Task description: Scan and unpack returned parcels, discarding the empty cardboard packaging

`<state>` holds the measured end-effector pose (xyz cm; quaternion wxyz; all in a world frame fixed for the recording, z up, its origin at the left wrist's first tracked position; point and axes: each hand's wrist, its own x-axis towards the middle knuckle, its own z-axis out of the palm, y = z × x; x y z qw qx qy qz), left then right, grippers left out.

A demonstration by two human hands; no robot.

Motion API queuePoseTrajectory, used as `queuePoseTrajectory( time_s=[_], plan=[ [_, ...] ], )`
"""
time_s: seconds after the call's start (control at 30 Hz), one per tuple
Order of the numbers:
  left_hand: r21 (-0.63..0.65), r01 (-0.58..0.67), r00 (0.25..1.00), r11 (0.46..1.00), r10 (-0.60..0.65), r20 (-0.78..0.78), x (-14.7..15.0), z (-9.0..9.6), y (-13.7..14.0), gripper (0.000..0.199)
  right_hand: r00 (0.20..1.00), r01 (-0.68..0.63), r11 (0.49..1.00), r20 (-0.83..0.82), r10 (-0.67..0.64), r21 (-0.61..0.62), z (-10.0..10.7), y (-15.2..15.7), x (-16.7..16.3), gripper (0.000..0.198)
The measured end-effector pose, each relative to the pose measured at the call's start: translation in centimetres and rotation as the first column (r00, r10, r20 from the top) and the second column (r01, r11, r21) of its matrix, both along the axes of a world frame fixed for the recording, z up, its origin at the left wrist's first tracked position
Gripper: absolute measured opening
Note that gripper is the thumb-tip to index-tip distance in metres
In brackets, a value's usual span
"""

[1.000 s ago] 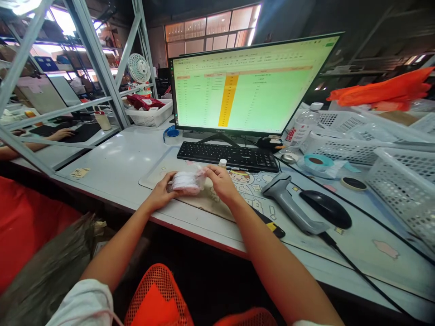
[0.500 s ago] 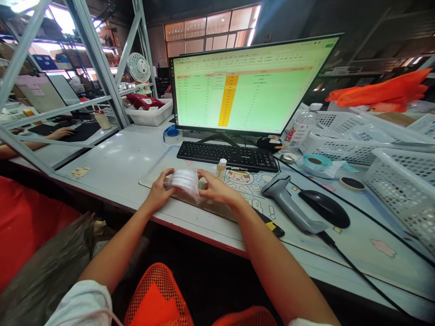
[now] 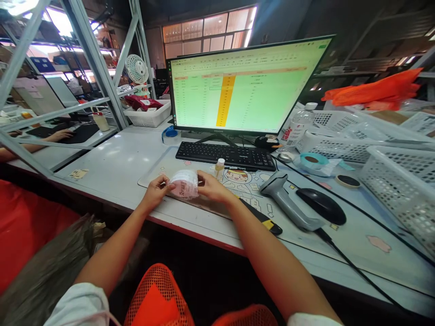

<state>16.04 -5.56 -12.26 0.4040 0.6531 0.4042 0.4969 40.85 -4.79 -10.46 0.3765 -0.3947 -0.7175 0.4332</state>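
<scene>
A plastic-wrapped white round bundle (image 3: 184, 185) with ridged sides is held over the front edge of the desk mat. Its pinkish flat end with dark writing faces me. My left hand (image 3: 158, 192) is closed at its left edge, thumb and fingers pinching. On the right side, my right hand (image 3: 212, 186) grips the wrapping, with some fingers hidden behind it. Just beyond my right hand stands a small bottle (image 3: 219, 168) with a white cap. A black and yellow cutter (image 3: 263, 218) lies by my right forearm.
Behind the mat are a black keyboard (image 3: 224, 154) and a monitor (image 3: 251, 90). A grey barcode scanner (image 3: 292, 203), a black mouse (image 3: 321, 206) and tape rolls (image 3: 312, 160) lie to the right, beside white baskets (image 3: 401, 181). Another person's hand (image 3: 61, 135) rests beyond the metal frame.
The wrapped bundle has been turned so its pinkish printed end shows. My left fingers have shifted to its left edge. The view has moved slightly.
</scene>
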Motion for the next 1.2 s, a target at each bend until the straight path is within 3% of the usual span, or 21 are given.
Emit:
queuePoseTrajectory(
  time_s=[0.2, 0.3, 0.4, 0.53, 0.63, 0.7, 0.77, 0.83, 0.97, 1.2],
  plan=[
    [0.110, 0.005, 0.996, 0.994, -0.015, 0.093, 0.2, -0.1, 0.3, 0.040, 0.997, -0.067, 0.997, -0.043, 0.065, -0.030, 1.1, 0.5, 0.5, 0.033],
    [0.119, -0.124, 0.987, 0.985, 0.111, 0.115, 0.2, -0.5, 0.5, 0.039, 0.999, -0.045, 0.999, -0.026, 0.045, -0.019, 1.1, 0.6, 0.3, 0.027],
    [0.130, -0.293, 0.956, 0.947, 0.290, 0.041, 0.2, -0.9, 0.5, 0.039, 0.999, -0.001, 1.000, 0.045, 0.001, 0.001, 0.9, 0.6, 0.3, 0.021],
    [0.243, -0.393, 0.893, 0.887, 0.431, -0.131, 0.6, -0.4, -0.3, 0.033, 0.968, 0.128, 0.990, 0.212, -0.138, 0.058, 0.9, 0.2, 0.0, 0.020],
    [0.418, -0.434, 0.826, 0.798, 0.537, -0.169, 1.8, 0.8, -1.6, 0.026, 0.855, 0.306, 0.933, 0.377, -0.356, 0.189, 1.2, -0.6, -0.9, 0.032],
    [0.408, -0.371, 0.843, 0.834, 0.487, -0.229, 2.9, 1.6, -2.5, 0.027, 0.769, 0.360, 0.891, 0.453, -0.452, 0.278, 1.4, -1.4, -1.7, 0.045],
    [0.297, -0.296, 0.869, 0.908, 0.385, -0.311, 4.1, 2.2, -3.1, 0.030, 0.722, 0.354, 0.874, 0.497, -0.481, 0.333, 1.4, -2.1, -2.6, 0.050],
    [0.203, -0.278, 0.880, 0.939, 0.333, -0.338, 4.9, 2.5, -3.2, 0.027, 0.703, 0.337, 0.871, 0.520, -0.485, 0.356, 1.4, -2.6, -3.2, 0.050],
    [0.222, -0.292, 0.858, 0.930, 0.357, -0.368, 5.5, 2.8, -2.7, 0.020, 0.703, 0.313, 0.882, 0.539, -0.464, 0.352, 1.2, -2.5, -3.3, 0.053],
    [0.123, -0.349, 0.882, 0.929, 0.370, -0.291, 4.7, 2.8, -2.9, 0.036, 0.751, 0.339, 0.901, 0.498, -0.433, 0.272, 1.0, -3.1, -3.2, 0.053]
  ],
)
